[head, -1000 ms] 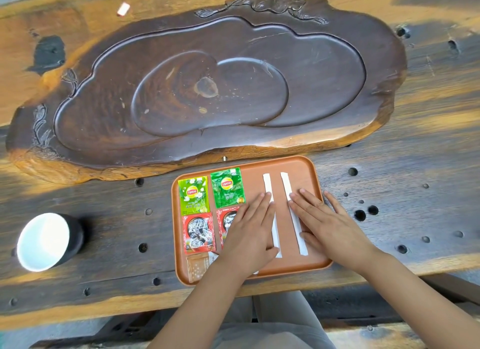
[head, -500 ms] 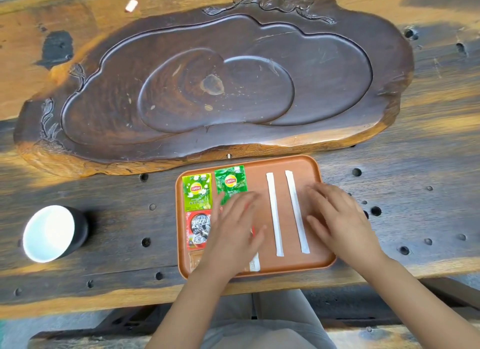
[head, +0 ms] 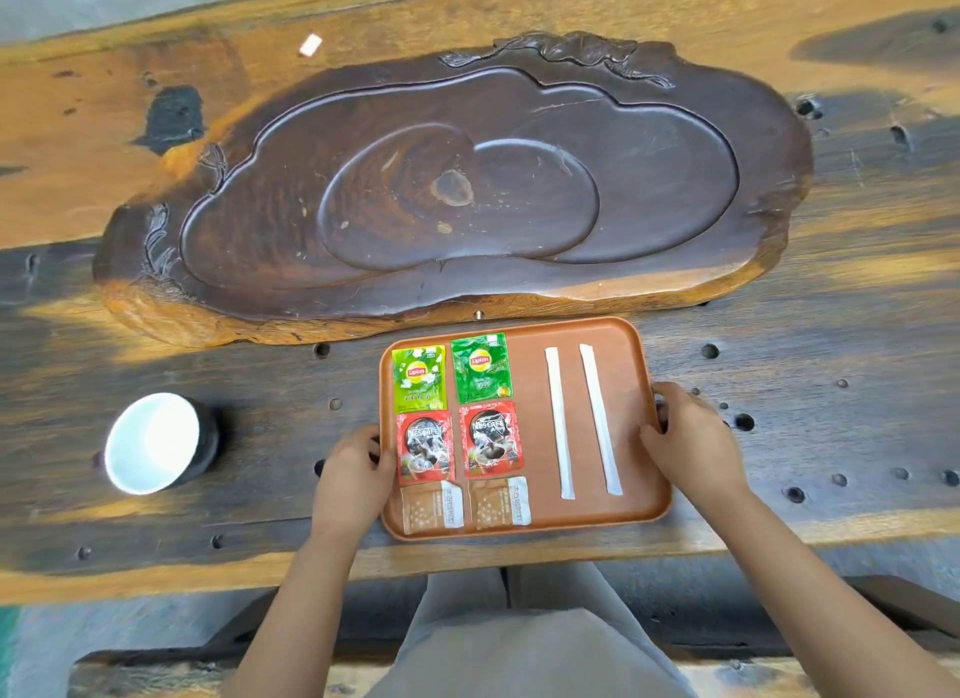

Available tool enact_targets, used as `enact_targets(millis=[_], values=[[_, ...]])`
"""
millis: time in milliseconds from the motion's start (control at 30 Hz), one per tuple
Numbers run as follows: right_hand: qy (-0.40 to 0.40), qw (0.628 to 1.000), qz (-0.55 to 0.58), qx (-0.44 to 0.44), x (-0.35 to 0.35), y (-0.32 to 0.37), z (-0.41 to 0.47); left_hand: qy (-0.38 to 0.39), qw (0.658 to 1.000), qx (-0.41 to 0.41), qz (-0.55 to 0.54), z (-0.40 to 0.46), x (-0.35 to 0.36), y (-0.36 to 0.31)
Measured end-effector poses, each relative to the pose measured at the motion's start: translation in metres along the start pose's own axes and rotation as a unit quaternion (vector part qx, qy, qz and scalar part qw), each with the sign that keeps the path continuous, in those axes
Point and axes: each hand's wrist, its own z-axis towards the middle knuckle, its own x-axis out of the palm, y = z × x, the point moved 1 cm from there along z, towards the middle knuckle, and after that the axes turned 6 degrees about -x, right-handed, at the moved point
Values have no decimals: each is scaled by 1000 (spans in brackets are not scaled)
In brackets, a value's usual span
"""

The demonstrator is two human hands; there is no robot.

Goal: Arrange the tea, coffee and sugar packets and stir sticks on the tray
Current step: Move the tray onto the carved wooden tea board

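Observation:
A terracotta tray (head: 527,525) lies at the near edge of the wooden table. On its left half, two green tea packets (head: 418,377) (head: 480,368) lie at the far end, two red coffee packets (head: 425,447) (head: 491,438) below them, and two brown sugar packets (head: 432,507) (head: 500,503) nearest me. Two white paper-wrapped stir sticks (head: 559,422) (head: 600,417) lie side by side on the right half. My left hand (head: 353,476) grips the tray's left rim. My right hand (head: 688,437) grips the right rim.
A large dark carved wooden tea board (head: 457,188) fills the table beyond the tray. A dark cup with a white inside (head: 153,442) stands to the left. A small white scrap (head: 310,45) lies at the far side. The tabletop has several round holes.
Both hands have lifted off the packets and sticks and moved outward to the tray's left and right rims. The coffee and sugar packets, covered before, now show.

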Motion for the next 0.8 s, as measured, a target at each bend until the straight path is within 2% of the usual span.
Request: enact_targets(millis=[133, 333, 567, 800], values=[[12, 998, 47, 31, -6, 0, 0, 17, 994, -35, -98, -2, -3, 1], [25, 995, 90, 43, -15, 0, -10, 19, 995, 2, -99, -13, -16, 6], [6, 993, 114, 6, -43, 12, -24, 39, 981, -19, -188, -38, -48, 16], [3, 990, 140, -33, -68, 37, -18, 30, 966, 2, -258, -50, -84, 11]])
